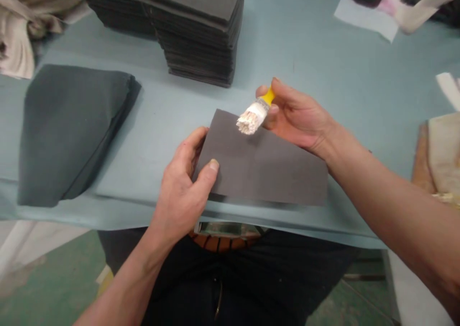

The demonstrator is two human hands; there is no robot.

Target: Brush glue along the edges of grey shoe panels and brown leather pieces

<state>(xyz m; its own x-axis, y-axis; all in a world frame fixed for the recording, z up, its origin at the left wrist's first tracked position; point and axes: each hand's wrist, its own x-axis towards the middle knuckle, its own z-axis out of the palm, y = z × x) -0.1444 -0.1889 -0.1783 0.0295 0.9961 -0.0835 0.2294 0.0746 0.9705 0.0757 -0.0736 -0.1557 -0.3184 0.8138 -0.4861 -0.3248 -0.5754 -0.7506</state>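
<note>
My left hand (189,177) grips the left end of a dark grey rectangular sheet (266,168), thumb on top and fingers behind its edge. The sheet lies at the near side of the table, directly in front of me. In my right hand (296,115) is a brush (257,113) with a yellow handle, pinched between thumb and fingers. Its white-coated bristles point down and to the left, over the upper part of the sheet. Whether the bristles touch the sheet I cannot tell. Part of the handle is hidden by my fingers.
Tall stacks of dark sheets (201,43) stand at the back of the blue-green table (287,39). Folded dark green fabric (72,129) lies on the left. Beige cloth (17,39) sits at the far left, white scraps (366,17) at the back right, and a brown-edged object (440,153) at right.
</note>
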